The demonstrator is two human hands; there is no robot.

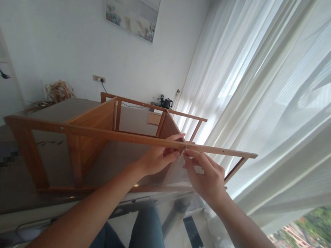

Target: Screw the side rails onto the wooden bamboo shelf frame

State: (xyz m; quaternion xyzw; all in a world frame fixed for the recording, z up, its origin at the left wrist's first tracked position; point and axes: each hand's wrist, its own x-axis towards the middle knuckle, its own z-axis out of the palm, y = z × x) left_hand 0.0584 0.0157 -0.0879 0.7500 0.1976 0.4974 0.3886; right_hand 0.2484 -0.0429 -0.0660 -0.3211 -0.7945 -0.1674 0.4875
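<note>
A wooden shelf frame (99,134) lies tipped on its side on a table, and the whole view is tilted. My left hand (159,157) grips the long top rail of the frame near its right part, fingers wrapped over the rail. My right hand (207,175) is just below the rail beside the left hand. Its thumb and forefinger pinch a small metal fastener (185,148) against the rail's underside. Both forearms reach in from the bottom of the view.
White sheer curtains (264,88) fill the right side. A wall picture (133,13) hangs at the top, with a wall socket (98,78) and a black kettle (167,102) behind. Dried grass (59,91) sits at the left, and my jeans-clad legs (139,238) show below.
</note>
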